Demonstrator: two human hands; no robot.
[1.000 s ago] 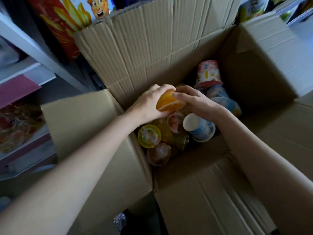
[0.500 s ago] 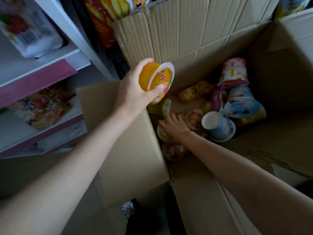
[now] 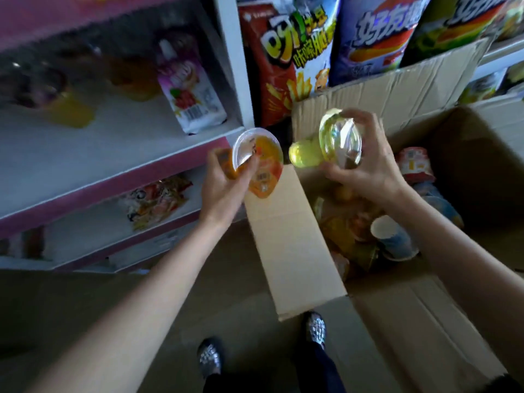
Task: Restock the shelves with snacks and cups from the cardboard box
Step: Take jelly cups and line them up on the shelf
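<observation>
Got my left hand (image 3: 224, 182) gripping orange jelly cup (image 3: 259, 163), lid tipped toward me, mid-frame just off pink shelf edge (image 3: 158, 171). Right hand (image 3: 365, 163) wrapped round yellow jelly cup (image 3: 329, 143), held above cardboard box (image 3: 397, 89) at right. Shelf sits up-left of both, left hand way nearer. Upper-left shelf stuff blurry, can't ID. More cups down in box, half hidden by my right arm.
</observation>
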